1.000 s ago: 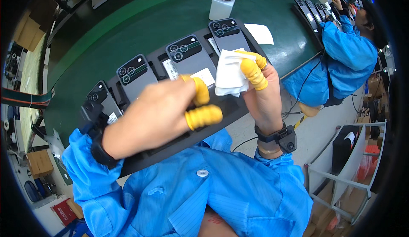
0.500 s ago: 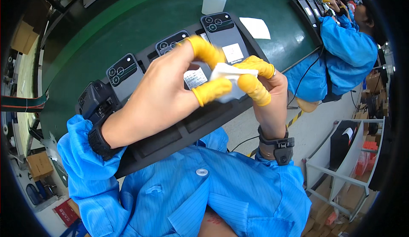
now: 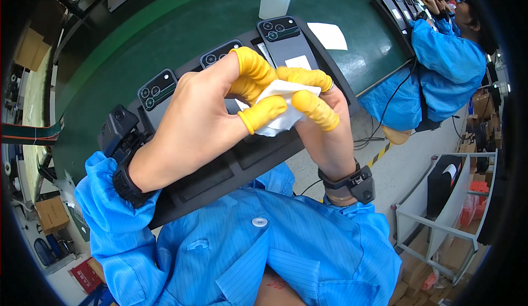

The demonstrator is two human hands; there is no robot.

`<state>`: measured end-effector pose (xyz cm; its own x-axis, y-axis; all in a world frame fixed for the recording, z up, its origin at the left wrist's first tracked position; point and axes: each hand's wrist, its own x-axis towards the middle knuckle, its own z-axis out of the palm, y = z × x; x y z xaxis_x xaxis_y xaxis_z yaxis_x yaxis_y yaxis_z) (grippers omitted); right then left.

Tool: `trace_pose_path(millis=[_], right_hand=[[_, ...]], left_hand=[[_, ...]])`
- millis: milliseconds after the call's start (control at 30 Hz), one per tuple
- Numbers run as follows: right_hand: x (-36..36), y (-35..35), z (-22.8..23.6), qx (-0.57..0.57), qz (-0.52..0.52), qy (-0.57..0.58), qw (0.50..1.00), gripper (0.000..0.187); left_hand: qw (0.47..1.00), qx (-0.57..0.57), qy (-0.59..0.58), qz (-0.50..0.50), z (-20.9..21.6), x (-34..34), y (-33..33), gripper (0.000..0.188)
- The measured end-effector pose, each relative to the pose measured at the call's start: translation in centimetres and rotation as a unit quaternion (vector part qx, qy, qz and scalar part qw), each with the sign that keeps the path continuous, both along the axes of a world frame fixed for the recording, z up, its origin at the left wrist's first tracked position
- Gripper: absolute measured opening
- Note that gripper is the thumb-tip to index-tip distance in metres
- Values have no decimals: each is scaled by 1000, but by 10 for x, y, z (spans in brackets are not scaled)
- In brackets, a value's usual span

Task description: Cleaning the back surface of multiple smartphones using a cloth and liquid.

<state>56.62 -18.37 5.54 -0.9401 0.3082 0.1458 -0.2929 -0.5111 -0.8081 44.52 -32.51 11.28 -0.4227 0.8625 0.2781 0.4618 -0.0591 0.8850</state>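
Between both hands I hold a crumpled white wipe (image 3: 279,120) over a black foam tray. My left hand (image 3: 192,113) pinches its left side, with yellow finger cots on the thumb and fingers. My right hand (image 3: 324,113), in yellow finger cots too, pinches the right side. Beneath them lies the black foam tray (image 3: 206,182) with dark phones in its slots. One phone (image 3: 286,42) at the right bears a white label; another phone (image 3: 220,53) sits partly behind my left hand, and a third phone (image 3: 157,88) lies at the left.
The tray extends past the near edge of a green worktable (image 3: 192,9). A white pump bottle (image 3: 276,0) and a white paper sheet (image 3: 328,35) are on it. At the right sits a co-worker in a blue smock (image 3: 448,50). A grey rack (image 3: 434,223) stands at the lower right.
My right hand has shifted left, closer to my left hand. The wipe is now stretched between the fingertips of both hands, covering more of the tray's middle.
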Motion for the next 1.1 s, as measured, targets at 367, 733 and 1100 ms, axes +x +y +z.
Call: trace_pose_path(millis=[367,733,1100], right_hand=[[8,56,-8,-77,-96,52,991,26],[-30,142,15,177,-252,-19,951,29],[-150,164,17,761,-283,58,581,35]], left_hand=[[917,-197,321,-129,-21,28,-17,52],[882,-246,361,-178,-52,28,-41,37],[918,-244,281,-135,-3,-38,-14,22]])
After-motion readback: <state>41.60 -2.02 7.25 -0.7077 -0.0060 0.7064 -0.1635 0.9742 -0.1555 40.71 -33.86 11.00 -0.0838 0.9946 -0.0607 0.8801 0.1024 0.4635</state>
